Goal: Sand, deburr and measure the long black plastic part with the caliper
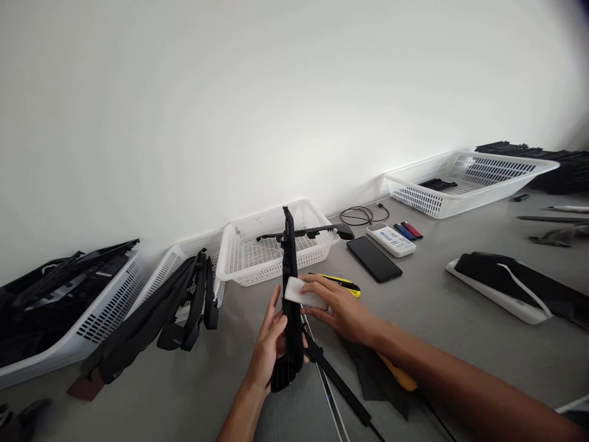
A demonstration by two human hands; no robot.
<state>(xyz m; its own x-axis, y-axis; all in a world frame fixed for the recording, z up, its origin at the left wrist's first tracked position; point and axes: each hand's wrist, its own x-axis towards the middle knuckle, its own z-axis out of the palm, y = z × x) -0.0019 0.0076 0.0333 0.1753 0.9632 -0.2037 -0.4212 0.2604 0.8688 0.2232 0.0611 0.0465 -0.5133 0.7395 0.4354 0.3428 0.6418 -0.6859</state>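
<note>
As a long black plastic bar (294,328) is clasped near its lower end by the left hand (269,348), a white rectangular block (298,292) is pinched against it by the right hand (344,308) — likely light and stiff, the bar is best held low.

White wall (276,110) (brightly lit), grey tabletop (426,304)

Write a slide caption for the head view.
Left hand grips a long black part while the right hand holds a white block against it, over a gray table.

workshop, likely | grey worktop (423,301) | white baskets (113,307) | black parts (50,301) | utility knife (343,283)
</note>
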